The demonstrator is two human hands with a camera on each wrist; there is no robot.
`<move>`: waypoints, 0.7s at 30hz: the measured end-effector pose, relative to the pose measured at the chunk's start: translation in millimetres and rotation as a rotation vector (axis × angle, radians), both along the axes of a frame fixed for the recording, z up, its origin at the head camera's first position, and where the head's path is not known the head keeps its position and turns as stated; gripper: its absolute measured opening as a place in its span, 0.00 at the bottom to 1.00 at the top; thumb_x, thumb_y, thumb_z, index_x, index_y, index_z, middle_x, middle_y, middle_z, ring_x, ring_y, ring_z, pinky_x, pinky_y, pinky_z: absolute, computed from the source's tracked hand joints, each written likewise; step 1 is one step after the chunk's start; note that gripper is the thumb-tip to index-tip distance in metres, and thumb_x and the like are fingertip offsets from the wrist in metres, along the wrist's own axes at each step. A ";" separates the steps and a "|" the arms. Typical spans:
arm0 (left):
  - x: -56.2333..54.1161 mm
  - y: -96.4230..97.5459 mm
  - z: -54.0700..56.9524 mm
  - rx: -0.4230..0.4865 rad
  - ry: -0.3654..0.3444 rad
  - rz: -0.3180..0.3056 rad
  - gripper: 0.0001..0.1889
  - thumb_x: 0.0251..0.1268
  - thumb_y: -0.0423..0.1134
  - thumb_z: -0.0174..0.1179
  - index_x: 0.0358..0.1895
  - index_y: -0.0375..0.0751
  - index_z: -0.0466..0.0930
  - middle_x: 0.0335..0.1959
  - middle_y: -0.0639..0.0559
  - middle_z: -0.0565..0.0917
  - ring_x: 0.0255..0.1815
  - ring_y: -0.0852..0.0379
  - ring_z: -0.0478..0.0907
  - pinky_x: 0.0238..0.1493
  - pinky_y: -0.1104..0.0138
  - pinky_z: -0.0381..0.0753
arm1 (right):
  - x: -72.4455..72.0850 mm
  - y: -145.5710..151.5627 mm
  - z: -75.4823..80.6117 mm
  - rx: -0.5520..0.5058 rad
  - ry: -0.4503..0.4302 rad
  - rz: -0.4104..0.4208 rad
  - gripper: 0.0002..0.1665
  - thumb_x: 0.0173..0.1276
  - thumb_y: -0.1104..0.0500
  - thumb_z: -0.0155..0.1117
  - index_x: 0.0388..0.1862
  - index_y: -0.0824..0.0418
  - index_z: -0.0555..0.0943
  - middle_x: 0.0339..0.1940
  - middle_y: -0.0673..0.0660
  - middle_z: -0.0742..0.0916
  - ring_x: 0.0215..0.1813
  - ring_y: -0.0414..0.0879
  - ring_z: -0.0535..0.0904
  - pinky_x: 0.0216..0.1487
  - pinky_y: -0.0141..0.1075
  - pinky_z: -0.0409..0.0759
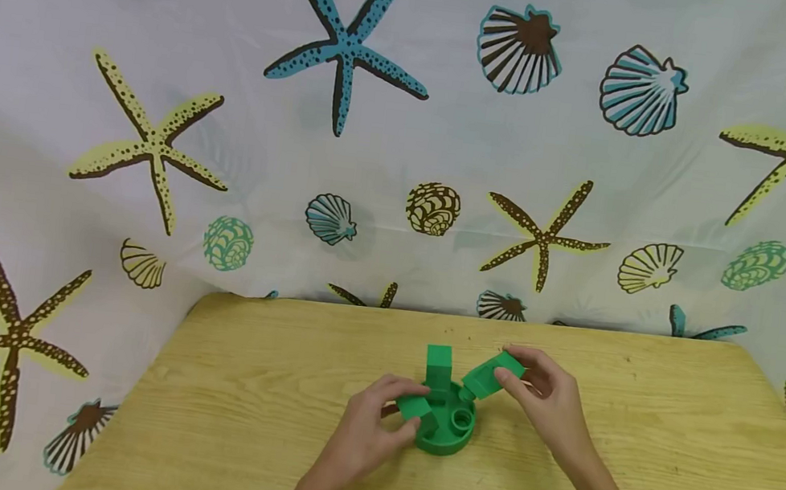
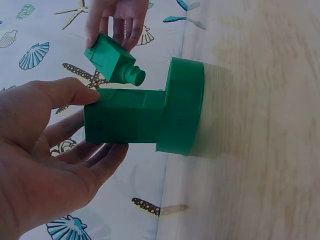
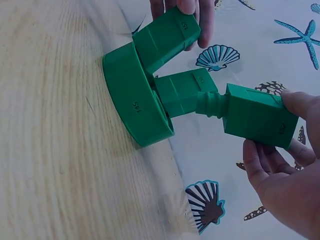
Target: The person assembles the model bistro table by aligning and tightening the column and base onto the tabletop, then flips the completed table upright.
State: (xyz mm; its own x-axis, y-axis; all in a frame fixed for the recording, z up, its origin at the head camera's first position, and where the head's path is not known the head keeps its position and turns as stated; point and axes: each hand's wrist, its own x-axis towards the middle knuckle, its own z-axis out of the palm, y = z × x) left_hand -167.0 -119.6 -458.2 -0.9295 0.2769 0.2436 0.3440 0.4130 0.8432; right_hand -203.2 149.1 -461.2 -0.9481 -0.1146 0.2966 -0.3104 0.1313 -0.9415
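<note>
A round green base [image 1: 443, 445] lies on the table, with a ring-shaped socket [image 1: 462, 420] visible on its right side. Two green rectangular blocks stand in it: a back block [image 1: 438, 363] and a left block [image 1: 414, 407]. My left hand [image 1: 368, 424] grips the left block between thumb and fingers. In my right hand [image 1: 550, 400] is a third green block [image 3: 260, 117], pinched at its plain end. That block tilts, its threaded neck [image 2: 135, 75] pointing down toward the base. The left wrist view shows the neck apart from the base.
The wooden table [image 1: 236, 405] extends around the base on all sides. A white cloth [image 1: 405, 141] printed with starfish and shells hangs behind the table and along its left and right sides.
</note>
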 end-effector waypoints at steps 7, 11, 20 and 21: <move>-0.7 -0.3 -5.1 0.065 -0.043 0.024 0.21 0.68 0.34 0.70 0.62 0.37 0.81 0.57 0.44 0.82 0.60 0.45 0.80 0.57 0.57 0.83 | 9.5 0.0 -3.5 -0.014 -0.009 -0.007 0.23 0.74 0.58 0.69 0.65 0.62 0.80 0.64 0.59 0.82 0.64 0.41 0.80 0.56 0.31 0.82; -2.0 -0.6 -7.0 0.093 -0.054 0.021 0.20 0.68 0.35 0.69 0.62 0.39 0.82 0.58 0.45 0.82 0.61 0.46 0.79 0.59 0.58 0.82 | 11.7 -2.1 -6.9 -0.028 0.005 0.001 0.23 0.73 0.60 0.69 0.64 0.65 0.80 0.64 0.63 0.82 0.61 0.38 0.81 0.54 0.31 0.83; -1.3 -1.0 -8.3 0.117 -0.068 0.020 0.20 0.69 0.35 0.69 0.62 0.37 0.82 0.58 0.44 0.82 0.61 0.47 0.79 0.60 0.59 0.81 | 14.0 -10.7 -17.4 -0.028 0.067 0.039 0.21 0.70 0.65 0.71 0.61 0.69 0.80 0.59 0.63 0.84 0.56 0.41 0.83 0.53 0.33 0.84; -1.3 -1.1 -8.2 0.117 -0.067 0.021 0.20 0.69 0.35 0.69 0.62 0.37 0.82 0.58 0.44 0.82 0.61 0.47 0.79 0.60 0.59 0.81 | 14.0 -12.0 -18.4 -0.030 0.070 0.047 0.21 0.70 0.66 0.71 0.60 0.69 0.81 0.58 0.63 0.84 0.56 0.41 0.83 0.53 0.33 0.84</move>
